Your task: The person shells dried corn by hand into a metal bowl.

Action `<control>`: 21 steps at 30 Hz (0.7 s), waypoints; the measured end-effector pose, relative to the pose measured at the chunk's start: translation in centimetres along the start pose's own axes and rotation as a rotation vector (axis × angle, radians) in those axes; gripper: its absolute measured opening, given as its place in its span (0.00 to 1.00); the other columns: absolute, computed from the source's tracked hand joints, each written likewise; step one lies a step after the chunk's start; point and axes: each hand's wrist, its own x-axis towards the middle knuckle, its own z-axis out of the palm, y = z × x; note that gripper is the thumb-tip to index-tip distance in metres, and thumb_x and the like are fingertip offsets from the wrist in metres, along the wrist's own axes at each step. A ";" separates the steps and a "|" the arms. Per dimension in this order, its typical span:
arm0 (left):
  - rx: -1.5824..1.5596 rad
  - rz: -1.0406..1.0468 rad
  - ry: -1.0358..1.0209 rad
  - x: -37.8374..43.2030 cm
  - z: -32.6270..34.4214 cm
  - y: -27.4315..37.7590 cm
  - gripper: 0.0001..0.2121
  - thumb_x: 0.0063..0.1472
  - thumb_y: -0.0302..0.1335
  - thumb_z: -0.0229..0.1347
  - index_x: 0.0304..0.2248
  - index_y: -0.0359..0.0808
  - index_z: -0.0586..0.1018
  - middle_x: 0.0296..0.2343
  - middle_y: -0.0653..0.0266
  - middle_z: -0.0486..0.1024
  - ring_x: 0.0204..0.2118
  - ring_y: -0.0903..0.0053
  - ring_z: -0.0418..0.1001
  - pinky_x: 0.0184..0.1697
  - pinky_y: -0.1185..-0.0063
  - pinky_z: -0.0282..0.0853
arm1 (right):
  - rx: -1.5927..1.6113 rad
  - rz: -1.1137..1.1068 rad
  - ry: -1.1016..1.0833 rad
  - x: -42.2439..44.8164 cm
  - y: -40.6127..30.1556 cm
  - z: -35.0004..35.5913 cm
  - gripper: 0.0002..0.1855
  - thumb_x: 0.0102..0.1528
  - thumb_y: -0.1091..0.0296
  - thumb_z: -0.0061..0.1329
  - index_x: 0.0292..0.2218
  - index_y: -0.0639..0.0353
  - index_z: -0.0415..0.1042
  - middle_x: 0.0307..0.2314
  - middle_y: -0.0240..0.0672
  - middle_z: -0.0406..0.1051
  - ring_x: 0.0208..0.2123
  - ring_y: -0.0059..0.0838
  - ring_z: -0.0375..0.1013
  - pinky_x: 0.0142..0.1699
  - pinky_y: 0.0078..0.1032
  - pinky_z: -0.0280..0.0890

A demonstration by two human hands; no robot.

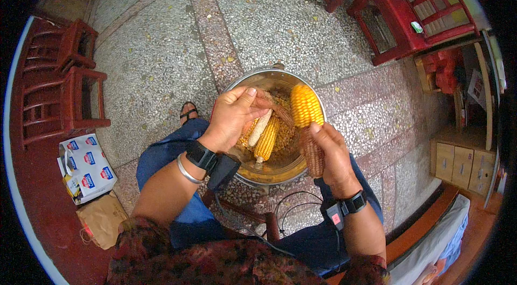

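Note:
Over a round metal bucket (pixel 278 180), my left hand (pixel 228 117) pinches a reddish-brown corn cob (pixel 264 101) between thumb and fingers. To its right, my right hand (pixel 333 151) grips a yellow ear of corn (pixel 307 105), its kernel-covered part pointing up, together with a reddish-brown cob (pixel 313 154) that hangs lower under the palm. Inside the bucket, a second yellow ear (pixel 267 141) lies beside a pale stripped cob (pixel 259 128). Loose corn kernels (pixel 284 135) cover part of the bottom, and my hands hide some of the contents.
The bucket stands on a speckled stone floor (pixel 157 59) between my knees. Red wooden chairs (pixel 80 99) are at the left, another red chair (pixel 398 22) at the upper right. A printed white bag (pixel 91 168) and a brown paper bag (pixel 101 218) stand lower left. Black cables (pixel 282 208) loop below the bucket.

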 end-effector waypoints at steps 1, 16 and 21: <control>0.002 -0.002 -0.001 -0.1 -0.1 -0.2 0.11 0.69 0.31 0.46 0.39 0.32 0.75 0.34 0.59 0.78 0.38 0.72 0.78 0.45 0.74 0.75 | -0.035 -0.052 0.028 0.2 -0.2 -0.3 0.17 0.60 0.53 0.50 0.36 0.60 0.71 0.27 0.25 0.69 0.28 0.15 0.66 0.34 0.18 0.62; 0.462 -0.254 0.121 4.4 -6.4 -11.2 0.18 0.66 0.30 0.51 0.51 0.28 0.71 0.43 0.56 0.75 0.43 0.74 0.73 0.45 0.76 0.68 | 0.206 -0.184 0.082 -0.7 -2.7 -2.2 0.17 0.62 0.54 0.45 0.38 0.60 0.70 0.28 0.31 0.72 0.28 0.22 0.71 0.35 0.22 0.67; 0.173 -0.307 0.169 3.2 -3.9 -8.0 0.20 0.68 0.34 0.48 0.55 0.32 0.67 0.48 0.60 0.71 0.47 0.76 0.70 0.49 0.76 0.66 | 0.188 -0.107 0.058 -0.6 -1.6 -1.8 0.16 0.62 0.54 0.46 0.38 0.61 0.70 0.27 0.30 0.72 0.26 0.21 0.70 0.32 0.21 0.66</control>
